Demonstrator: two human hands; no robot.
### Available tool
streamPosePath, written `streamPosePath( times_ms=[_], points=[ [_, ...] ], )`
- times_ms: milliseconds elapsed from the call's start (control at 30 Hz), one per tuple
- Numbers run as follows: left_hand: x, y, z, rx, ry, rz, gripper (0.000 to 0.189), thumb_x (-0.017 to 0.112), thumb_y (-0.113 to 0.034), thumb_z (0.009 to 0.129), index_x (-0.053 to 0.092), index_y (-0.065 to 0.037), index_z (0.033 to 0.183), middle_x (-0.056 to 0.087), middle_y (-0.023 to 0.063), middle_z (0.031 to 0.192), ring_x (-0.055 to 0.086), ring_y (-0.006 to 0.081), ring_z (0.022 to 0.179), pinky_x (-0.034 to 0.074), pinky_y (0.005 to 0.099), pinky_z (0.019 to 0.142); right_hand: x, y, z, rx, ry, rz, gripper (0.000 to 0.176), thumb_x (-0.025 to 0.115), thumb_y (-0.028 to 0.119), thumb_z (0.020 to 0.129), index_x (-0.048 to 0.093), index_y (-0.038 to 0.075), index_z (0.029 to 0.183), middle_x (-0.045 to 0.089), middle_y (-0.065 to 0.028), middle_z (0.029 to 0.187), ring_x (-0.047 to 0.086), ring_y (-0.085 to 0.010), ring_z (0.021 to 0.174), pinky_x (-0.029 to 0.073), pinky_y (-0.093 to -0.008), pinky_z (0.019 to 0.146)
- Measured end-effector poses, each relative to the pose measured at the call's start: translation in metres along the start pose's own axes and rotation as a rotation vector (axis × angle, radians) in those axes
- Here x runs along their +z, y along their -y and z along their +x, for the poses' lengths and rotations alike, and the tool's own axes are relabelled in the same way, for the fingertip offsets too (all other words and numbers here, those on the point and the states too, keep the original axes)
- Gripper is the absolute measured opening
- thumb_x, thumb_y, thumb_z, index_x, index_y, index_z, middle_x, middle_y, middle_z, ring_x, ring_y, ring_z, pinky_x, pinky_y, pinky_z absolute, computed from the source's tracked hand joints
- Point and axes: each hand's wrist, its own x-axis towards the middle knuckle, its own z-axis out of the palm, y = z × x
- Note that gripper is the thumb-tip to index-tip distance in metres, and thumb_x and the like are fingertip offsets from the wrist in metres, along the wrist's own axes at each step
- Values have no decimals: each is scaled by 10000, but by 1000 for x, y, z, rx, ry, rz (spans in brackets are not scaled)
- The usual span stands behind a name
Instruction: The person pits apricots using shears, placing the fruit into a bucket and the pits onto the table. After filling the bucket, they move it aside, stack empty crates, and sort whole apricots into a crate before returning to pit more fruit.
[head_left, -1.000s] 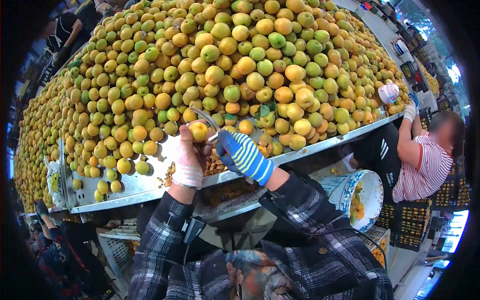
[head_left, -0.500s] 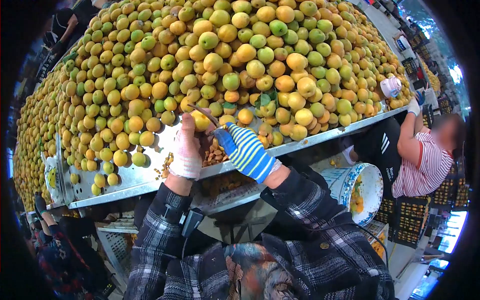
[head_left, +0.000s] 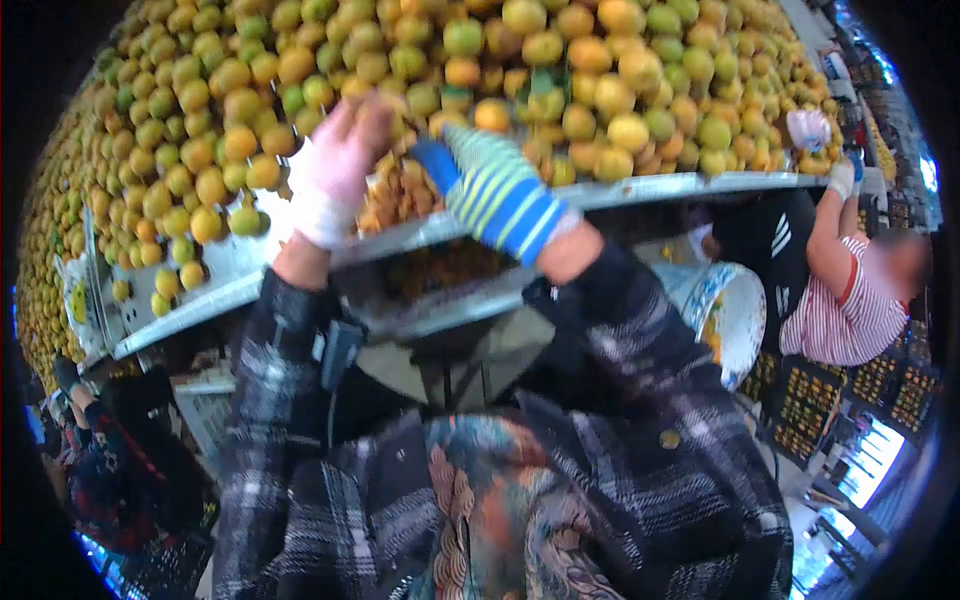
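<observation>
My left hand, in a pale pink-white glove with bare fingertips, is raised over the table edge, fingers bent together. Motion blur hides what lies in them. My right hand wears a blue, yellow and white striped glove. Its fingers are curled closed close to the left fingertips, and whatever they grip is hidden. Small orange-brown fruit pieces lie heaped on the metal table between and beneath both hands. Beyond them rises a large pile of round yellow, orange and green fruit.
A white bucket with a blue-patterned rim stands at right below the table, fruit inside. Beside it sits a person in a striped shirt. Crates of fruit are farther right. Another person is at lower left.
The view has tilted and blurred. Both hands appear higher in view and a little farther apart. The yellow fruit and thin dark curved tool seen between them before are no longer distinct.
</observation>
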Motion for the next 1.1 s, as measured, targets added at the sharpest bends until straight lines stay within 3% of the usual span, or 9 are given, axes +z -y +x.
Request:
streamPosePath(
  times_ms=[33,100,267,400,633,767,867,967,1100],
  points=[
    [-7,-32,4,-447,37,-451,335,463,-299,968,587,-55,1161,561,3,895,571,112,743,434,205,625,-2,-2,5,-38,-28,43,418,513,396,932,605,0,834,622,-247,738,620,-409,750,484,-491,674],
    [13,-22,-2,-534,-69,-1195,485,525,-429,948,555,-32,1224,620,52,1054,604,155,926,469,250,717,0,-4,8,-50,-36,-47,419,521,402,927,621,7,827,626,-238,739,622,-400,741,493,-484,657],
    [21,-48,-2,-693,-4,-1615,495,573,-490,901,557,-69,1159,639,114,1151,590,192,1049,487,304,857,4,-4,4,-47,-112,-111,393,524,374,928,634,0,882,645,-203,702,646,-353,677,516,-456,604],
    [10,-39,4,-616,72,-1659,496,574,-273,931,450,24,1308,498,189,1353,479,289,1256,356,400,1077,-4,-2,4,-47,-6,-155,378,517,361,932,629,1,908,645,-206,708,646,-356,675,515,-462,599],
    [7,-41,4,-438,-36,-1499,485,548,-194,933,405,48,1328,407,238,1415,418,372,1303,324,429,1102,1,3,7,-61,-17,-123,376,515,375,932,628,16,953,652,-206,738,648,-357,698,512,-466,606],
    [12,-22,-3,-830,-129,-1510,559,617,-425,892,471,-27,1256,626,157,1173,618,234,1024,512,314,810,7,0,8,-98,-137,-85,353,579,312,910,599,-12,1045,638,-215,726,624,-386,668,487,-469,576],
    [13,-46,1,-657,-59,-1592,610,585,-491,896,462,-25,1270,638,154,1151,620,208,990,522,331,823,6,4,8,52,-43,-212,364,571,328,908,595,2,1068,643,-207,724,628,-381,665,490,-467,573],
    [8,-45,-1,-647,-71,-1473,512,578,-385,927,500,22,1227,594,200,1198,576,292,1097,444,401,993,4,5,10,28,-17,-174,343,567,312,914,581,3,1062,640,-204,710,629,-375,654,488,-464,558],
    [0,-51,5,-464,-93,-987,442,575,-157,921,450,59,1285,586,151,1226,588,198,1074,455,301,921,1,12,12,44,12,-125,286,570,304,911,556,19,933,623,-198,667,623,-374,626,479,-465,544]
  ],
)
